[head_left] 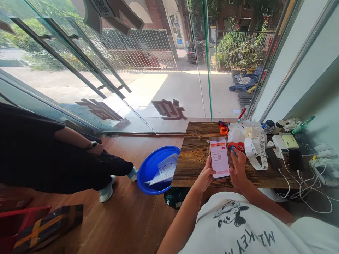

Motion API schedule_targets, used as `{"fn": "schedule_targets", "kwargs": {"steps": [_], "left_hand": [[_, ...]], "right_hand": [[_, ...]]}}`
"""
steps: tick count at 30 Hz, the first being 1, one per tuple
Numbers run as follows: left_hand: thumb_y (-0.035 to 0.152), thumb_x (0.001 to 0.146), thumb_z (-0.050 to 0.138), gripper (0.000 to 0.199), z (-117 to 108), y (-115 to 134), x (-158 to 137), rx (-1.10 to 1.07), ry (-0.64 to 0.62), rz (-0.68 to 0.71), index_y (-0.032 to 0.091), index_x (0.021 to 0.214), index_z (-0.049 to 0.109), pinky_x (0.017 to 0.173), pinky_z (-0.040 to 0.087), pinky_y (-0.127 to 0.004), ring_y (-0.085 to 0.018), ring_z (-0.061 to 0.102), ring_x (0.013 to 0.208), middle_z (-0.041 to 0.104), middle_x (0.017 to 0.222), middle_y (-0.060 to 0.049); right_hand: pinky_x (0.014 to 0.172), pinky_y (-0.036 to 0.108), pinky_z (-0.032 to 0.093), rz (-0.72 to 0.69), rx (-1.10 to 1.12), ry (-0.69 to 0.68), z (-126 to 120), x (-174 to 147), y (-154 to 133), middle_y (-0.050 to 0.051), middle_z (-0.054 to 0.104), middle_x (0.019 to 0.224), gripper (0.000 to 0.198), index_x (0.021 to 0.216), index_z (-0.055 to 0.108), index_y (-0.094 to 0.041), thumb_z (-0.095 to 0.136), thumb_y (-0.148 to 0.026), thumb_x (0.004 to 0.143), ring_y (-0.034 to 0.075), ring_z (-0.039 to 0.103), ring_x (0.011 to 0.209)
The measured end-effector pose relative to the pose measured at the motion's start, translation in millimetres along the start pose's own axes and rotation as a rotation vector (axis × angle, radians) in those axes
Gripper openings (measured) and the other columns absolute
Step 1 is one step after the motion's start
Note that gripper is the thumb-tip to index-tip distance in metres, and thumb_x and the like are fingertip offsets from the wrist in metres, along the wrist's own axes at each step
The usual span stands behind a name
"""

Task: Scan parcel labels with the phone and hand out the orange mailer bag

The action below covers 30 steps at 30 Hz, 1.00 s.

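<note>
Smartphone: lit, held above the wooden table
Left hand: fingers clamped on the phone's lower left
Right hand: beside the phone's right edge, blue bit at the fingertips; cannot tell if pinched
Crowding the right hand: red-orange handles, curled number-label strip
Table's right: tangled white cables
Floor: blue basin holding papers, beside a bystander

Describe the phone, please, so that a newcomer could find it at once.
Find the brown wooden table, right of centre. Above it, the person's left hand holds the phone. Unlike the printed label strip nearby, it has a lit screen, orange near the top.
</note>
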<state>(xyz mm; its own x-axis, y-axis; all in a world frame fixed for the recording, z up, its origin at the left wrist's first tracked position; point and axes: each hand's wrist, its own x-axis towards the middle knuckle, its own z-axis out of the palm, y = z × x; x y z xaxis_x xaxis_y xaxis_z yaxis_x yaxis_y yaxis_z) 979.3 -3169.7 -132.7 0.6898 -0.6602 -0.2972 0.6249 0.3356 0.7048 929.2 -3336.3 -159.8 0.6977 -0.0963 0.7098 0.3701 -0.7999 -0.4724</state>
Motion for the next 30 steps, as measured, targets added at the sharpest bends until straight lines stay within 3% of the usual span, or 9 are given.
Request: {"fn": "schedule_targets", "kwargs": {"steps": [4,7,10,14,24,30], "left_hand": [[0.015,0.053,0.062,0.112,2.1,0.8,0.2,-0.025,0.039,0.013,0.038,0.154,0.017,0.073,0.058,-0.026,-0.029,0.061,0.116,0.049,0.149,-0.004],[0.015,0.051,0.062,0.114,2.6,1.6,0.0,-0.019,0.05,0.001,0.038,0.154,0.016,0.077,0.06,-0.031,-0.031,0.06,0.117,0.047,0.15,-0.005],[0.017,0.052,0.063,0.113,1.9,1.9,-0.2,-0.004,0.03,-0.003,0.037,0.153,0.017,0.078,0.062,-0.035,-0.033,0.059,0.118,0.046,0.151,-0.006],[0.015,0.054,0.063,0.113,2.1,1.2,-0.1,0.01,0.017,0.015,0.038,0.155,0.017,0.084,0.061,-0.039,-0.033,0.058,0.122,0.048,0.151,-0.006],[0.012,0.059,0.061,0.113,2.2,-0.7,-1.8,0.006,-0.039,0.043,0.043,0.158,0.017,0.088,0.061,-0.04,-0.03,0.06,0.12,0.052,0.148,-0.003],[0.014,0.062,0.061,0.111,-3.9,-3.7,-2.0,0.026,-0.045,0.024,0.042,0.159,0.017,0.086,0.062,-0.04,-0.029,0.063,0.116,0.05,0.15,-0.004]], "right_hand": [[0.108,0.061,0.036,0.039,0.1,0.019,3.3,-5.1,2.3,0.013,0.04,0.154,0.057,0.161,0.021,-0.035,0.027,-0.048,0.105,0.036,0.039,0.14],[0.109,0.057,0.04,0.311,0.419,0.01,7.7,-5.1,3.5,0.014,0.048,0.149,0.058,0.152,0.039,-0.029,0.039,-0.057,0.101,0.034,0.046,0.135],[0.093,0.047,0.053,0.538,0.688,-0.058,12.3,3.0,3.5,0.013,0.067,0.125,0.049,0.126,0.061,-0.024,0.042,-0.06,0.099,0.03,0.064,0.109],[0.071,0.038,0.057,0.61,0.801,-0.139,16.6,18.6,1.9,0.008,0.075,0.094,0.041,0.101,0.069,-0.023,0.046,-0.055,0.096,0.025,0.069,0.081],[0.061,0.032,0.053,0.74,0.865,-0.141,23.7,30.9,-0.3,0.004,0.075,0.083,0.024,0.087,0.067,-0.023,0.064,-0.046,0.081,0.021,0.063,0.069],[0.065,0.036,0.056,0.765,0.849,-0.133,21.7,32.3,-5.5,0.006,0.076,0.085,0.024,0.088,0.067,-0.023,0.066,-0.045,0.079,0.023,0.066,0.073]]}}
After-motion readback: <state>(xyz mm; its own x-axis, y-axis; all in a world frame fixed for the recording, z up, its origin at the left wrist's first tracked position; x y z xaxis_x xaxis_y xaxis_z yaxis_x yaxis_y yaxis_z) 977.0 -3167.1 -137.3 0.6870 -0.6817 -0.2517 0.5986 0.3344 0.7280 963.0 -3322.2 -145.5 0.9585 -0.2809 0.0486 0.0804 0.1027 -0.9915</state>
